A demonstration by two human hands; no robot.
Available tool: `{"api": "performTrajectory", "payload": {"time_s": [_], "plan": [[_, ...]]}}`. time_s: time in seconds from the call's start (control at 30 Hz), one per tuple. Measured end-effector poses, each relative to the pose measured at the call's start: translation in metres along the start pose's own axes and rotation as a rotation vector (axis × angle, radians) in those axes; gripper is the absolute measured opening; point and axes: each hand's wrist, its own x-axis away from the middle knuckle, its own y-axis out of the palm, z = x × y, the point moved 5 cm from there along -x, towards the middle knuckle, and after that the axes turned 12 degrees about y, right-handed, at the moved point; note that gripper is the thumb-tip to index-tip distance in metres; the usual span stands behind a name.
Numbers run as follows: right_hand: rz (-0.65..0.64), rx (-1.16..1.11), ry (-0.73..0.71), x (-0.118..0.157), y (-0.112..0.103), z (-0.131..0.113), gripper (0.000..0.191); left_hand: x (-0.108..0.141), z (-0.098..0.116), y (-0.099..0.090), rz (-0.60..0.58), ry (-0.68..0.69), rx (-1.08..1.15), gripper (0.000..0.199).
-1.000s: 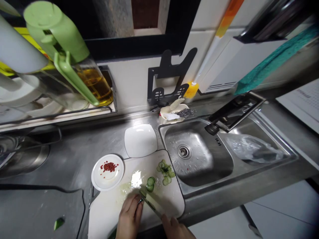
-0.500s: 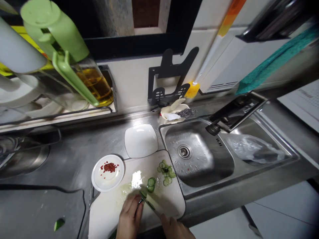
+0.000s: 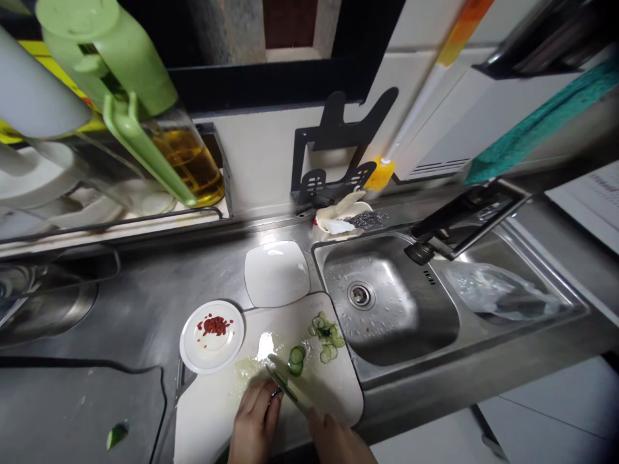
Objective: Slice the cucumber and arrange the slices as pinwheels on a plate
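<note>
My left hand (image 3: 255,419) is closed over a cucumber on the white cutting board (image 3: 203,412). Most of the cucumber is hidden beneath the fingers. My right hand (image 3: 338,441) grips a knife (image 3: 289,390), its handle covered by the fingers. The blade lies close against the left fingertips. Just beyond the blade, a small overlapping stack of cucumber slices (image 3: 296,359) rests on the board. A looser group of slices (image 3: 327,335) is spread near the board's right edge.
A round plate of red berries (image 3: 191,348) overlaps the board's left corner. Behind the board sits a square white plate (image 3: 277,277). The steel sink (image 3: 387,309) and faucet (image 3: 435,235) are at right. A cucumber end (image 3: 117,436) lies far left. An oil bottle (image 3: 188,161) stands on the shelf.
The knife has shifted slightly left over the board, toward the left fingers. My view has moved a little, so the surroundings appear farther right. Both hands keep their grip.
</note>
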Motion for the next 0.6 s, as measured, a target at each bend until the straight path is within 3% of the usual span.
{"api": "performTrajectory", "payload": {"time_s": [0.23, 0.43, 0.6], "plan": [[0.023, -0.12, -0.025, -0.014, 0.0, -0.006, 0.04, 0.001, 0.0, 0.003, -0.005, -0.019, -0.009, 0.027], [-0.019, -0.067, 0.009, -0.026, -0.002, -0.017, 0.046, 0.003, -0.003, 0.004, -0.009, -0.026, 0.006, 0.026], [0.037, -0.089, 0.016, -0.029, 0.001, -0.02, 0.045, 0.005, -0.002, 0.006, -0.044, -0.039, 0.014, 0.026]]}}
